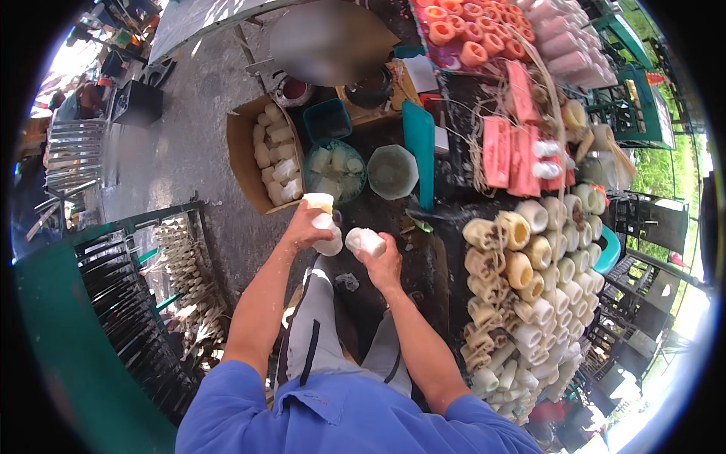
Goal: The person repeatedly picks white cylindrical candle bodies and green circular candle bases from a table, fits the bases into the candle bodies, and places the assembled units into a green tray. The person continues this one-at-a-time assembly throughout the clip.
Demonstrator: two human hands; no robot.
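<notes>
My left hand is closed round a pair of white, waxy-looking cylinders, one above the other. A single short white cylinder with rounded ends sits in the closed fingers of my right hand. Both hands are in front of my legs, a small gap between them. Just beyond my left hand stands an open cardboard box filled with similar white cylinders. Beside it, a round teal basin holds more white pieces, seemingly in liquid. An octagonal tub stands right of that basin.
Rows of cream hollow cylinders are stacked at my right. Behind them lie pink-red blocks and red hollow cylinders. A teal board stands upright beside the tub. At left is a green-framed slatted rack.
</notes>
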